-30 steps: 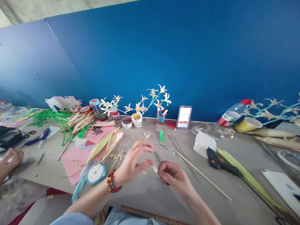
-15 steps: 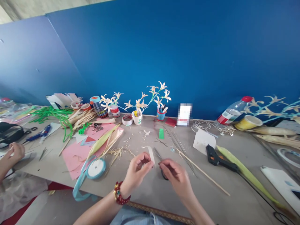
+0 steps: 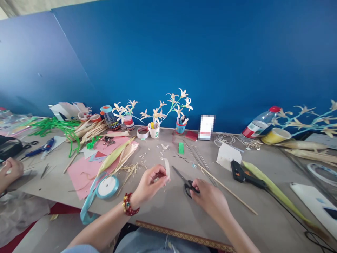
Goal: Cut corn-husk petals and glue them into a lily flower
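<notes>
My left hand (image 3: 152,181) is closed, pinching a narrow pale strip (image 3: 167,167) that looks like dried husk between thumb and fingers. The strip stands up from the fingertips and curls over at its top. To its right, my right hand (image 3: 209,195) has its fingers closed on the black handles of a pair of scissors (image 3: 188,185). The scissors lie low over the table, blades pointing up and left toward the strip. Some of the right fingers are hidden beneath the hand.
A blue ribbon spool (image 3: 107,186), pink paper (image 3: 77,175) and husks (image 3: 116,156) lie left. Cups with pale flowers (image 3: 154,130) stand at the back. Right are a thin stick (image 3: 229,189), a glue gun (image 3: 247,181) and a bottle (image 3: 259,124). Another person's hand (image 3: 12,170) is far left.
My right hand has moved right and taken hold of the scissors' handles, and the scissors have turned slightly. My left hand has shifted a little left and up with the strip.
</notes>
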Tool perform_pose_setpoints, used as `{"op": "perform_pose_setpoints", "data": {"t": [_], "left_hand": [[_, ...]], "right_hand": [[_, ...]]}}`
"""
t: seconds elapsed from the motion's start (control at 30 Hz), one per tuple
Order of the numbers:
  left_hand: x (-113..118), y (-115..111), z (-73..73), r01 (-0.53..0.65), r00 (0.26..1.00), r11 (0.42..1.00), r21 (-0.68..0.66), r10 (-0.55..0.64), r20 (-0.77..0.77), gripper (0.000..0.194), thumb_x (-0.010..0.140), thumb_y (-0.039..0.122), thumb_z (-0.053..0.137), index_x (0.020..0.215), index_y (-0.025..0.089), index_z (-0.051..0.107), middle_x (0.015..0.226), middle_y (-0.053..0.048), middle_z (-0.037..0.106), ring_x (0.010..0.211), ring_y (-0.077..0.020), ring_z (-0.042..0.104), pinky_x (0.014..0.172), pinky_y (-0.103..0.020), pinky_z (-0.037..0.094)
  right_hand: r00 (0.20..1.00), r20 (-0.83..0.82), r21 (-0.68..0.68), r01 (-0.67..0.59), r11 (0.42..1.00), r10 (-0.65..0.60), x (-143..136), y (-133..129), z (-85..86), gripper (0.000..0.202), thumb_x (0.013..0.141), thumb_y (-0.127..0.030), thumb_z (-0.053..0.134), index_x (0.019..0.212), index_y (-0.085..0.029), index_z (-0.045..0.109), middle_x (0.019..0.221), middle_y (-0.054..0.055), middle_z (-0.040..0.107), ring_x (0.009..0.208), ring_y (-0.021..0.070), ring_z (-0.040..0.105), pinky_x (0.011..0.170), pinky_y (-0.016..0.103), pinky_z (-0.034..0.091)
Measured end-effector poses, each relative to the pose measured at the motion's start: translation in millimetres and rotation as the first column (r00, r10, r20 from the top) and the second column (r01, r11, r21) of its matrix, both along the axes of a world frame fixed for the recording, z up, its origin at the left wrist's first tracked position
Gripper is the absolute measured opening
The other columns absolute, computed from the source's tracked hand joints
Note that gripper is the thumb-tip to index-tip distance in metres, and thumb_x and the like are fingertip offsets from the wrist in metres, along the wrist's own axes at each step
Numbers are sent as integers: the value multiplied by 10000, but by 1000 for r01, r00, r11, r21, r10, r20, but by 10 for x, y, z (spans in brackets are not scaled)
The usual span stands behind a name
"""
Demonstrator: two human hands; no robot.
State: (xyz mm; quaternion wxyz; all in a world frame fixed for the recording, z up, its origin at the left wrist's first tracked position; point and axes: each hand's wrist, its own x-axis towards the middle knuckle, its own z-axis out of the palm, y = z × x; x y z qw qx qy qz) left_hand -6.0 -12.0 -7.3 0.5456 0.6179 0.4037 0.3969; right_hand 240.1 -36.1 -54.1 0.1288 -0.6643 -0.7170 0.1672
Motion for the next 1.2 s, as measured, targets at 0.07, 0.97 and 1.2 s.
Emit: {"op": "perform_pose_setpoints", "data": {"t": [0.07, 0.97, 1.2], "left_hand": [[-28, 45, -29, 3, 1000, 1000, 22, -3, -29, 118, 857, 255, 587, 800, 154, 565, 736, -7, 569, 674, -118, 520, 600, -215, 395], [-13, 258, -183, 76, 993, 995, 64, -81, 81, 174, 854, 263, 583, 730, 147, 544, 738, -32, 576, 699, -134, 505, 671, -255, 385], [-6, 242, -194, 106, 988, 994, 5, -106, 113, 167, 853, 265, 594, 748, 145, 547, 736, -23, 572, 691, -127, 501, 645, -242, 373]], "right_hand": [[964, -265, -98, -16, 995, -10, 57, 44, -2, 120, 811, -336, 602, 804, -219, 574, 762, 32, 681, 628, 202, 628, 527, 268, 375], [411, -911, -215, -397, 892, -37, -456, -55, -105, 512, 754, -690, 611, 754, -204, 448, 576, -13, 554, 446, 72, 362, 416, 195, 268], [409, -911, -228, -406, 885, -47, -454, -73, -116, 509, 772, -687, 596, 749, -198, 457, 582, -7, 560, 444, 72, 367, 416, 195, 280]]}}
